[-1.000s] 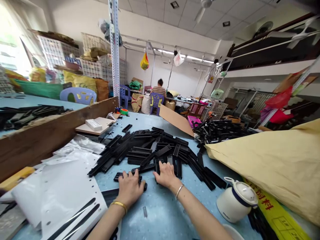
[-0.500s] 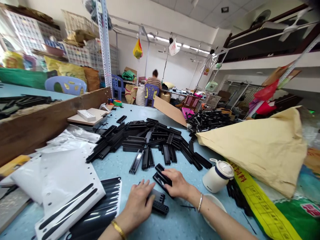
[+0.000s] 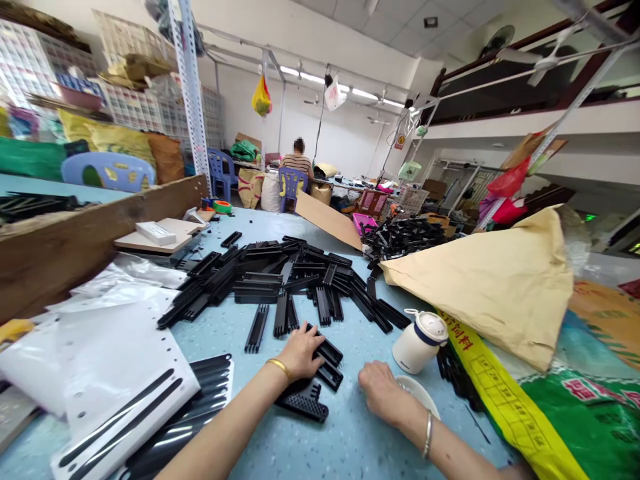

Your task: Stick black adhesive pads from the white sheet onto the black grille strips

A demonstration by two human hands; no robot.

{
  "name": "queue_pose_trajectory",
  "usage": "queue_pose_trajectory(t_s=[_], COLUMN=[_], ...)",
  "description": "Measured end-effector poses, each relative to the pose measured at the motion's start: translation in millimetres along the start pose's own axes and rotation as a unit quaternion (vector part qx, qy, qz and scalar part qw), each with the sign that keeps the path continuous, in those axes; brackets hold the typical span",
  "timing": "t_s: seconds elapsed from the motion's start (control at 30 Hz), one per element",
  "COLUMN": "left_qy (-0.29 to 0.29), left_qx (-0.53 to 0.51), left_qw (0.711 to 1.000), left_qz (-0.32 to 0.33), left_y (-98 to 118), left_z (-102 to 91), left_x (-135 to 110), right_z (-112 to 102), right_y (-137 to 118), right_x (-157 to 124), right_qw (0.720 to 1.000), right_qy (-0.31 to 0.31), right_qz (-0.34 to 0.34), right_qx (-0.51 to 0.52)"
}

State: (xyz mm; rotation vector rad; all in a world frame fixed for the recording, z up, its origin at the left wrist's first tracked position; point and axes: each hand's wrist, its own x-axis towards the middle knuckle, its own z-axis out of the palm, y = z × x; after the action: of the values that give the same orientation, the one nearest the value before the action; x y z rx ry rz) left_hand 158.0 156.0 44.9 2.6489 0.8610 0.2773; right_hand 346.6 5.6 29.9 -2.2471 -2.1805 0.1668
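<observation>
My left hand is curled over the left end of a slim black plastic part, fingertips on its edge. Just below that lies a second slim black part. Under my left wrist is a black part with a textured, toothed edge, partly hidden by the hand. My right hand is closed beside the rim of a white dish; anything inside its fingers is hidden. A white lidded cup stands behind the dish. Beyond my hands spreads a heap of black plastic parts.
White plastic sheets and a ribbed black sheet lie at left, along a wooden board. A brown paper sheet and a yellow-green sack cover the right. A person sits far back.
My left hand has moved forward from the toothed part onto the slim parts. My right hand has let go of them and drawn back right, closing near the dish. The view has shifted slightly.
</observation>
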Motion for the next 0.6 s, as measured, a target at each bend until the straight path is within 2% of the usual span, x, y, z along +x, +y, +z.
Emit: queue_pose_trajectory(t_s=[0.1, 0.2, 0.3, 0.4, 0.5, 0.6], left_qy=[0.008, 0.014, 0.011, 0.026, 0.024, 0.015], left_qx=[0.012, 0.002, -0.028, -0.043, -0.052, -0.06], left_qw=[1.0, 1.0, 0.998, 0.992, 0.987, 0.985], left_qz=[-0.006, -0.024, -0.054, -0.114, -0.151, -0.161], left_y=[9, 7, -8, -29, -42, -45], left_z=[1.8, -1.6, -9.2, -16.6, -19.8, -18.0], left_x=[-21, -53, -83, -106, -117, -107], right_z=[-4, -11, -15, -14, -8, -2], right_y=[1, -16, -40, -54, -57, -55], right_x=[13, 30, 37, 30, 21, 21], right_qw=[1.0, 0.998, 0.993, 0.988, 0.983, 0.979], right_qy=[0.023, 0.045, 0.039, 0.022, 0.01, -0.009], right_qz=[0.017, -0.007, -0.062, -0.09, -0.079, -0.07], right_qx=[0.004, 0.042, 0.093, 0.127, 0.164, 0.191])
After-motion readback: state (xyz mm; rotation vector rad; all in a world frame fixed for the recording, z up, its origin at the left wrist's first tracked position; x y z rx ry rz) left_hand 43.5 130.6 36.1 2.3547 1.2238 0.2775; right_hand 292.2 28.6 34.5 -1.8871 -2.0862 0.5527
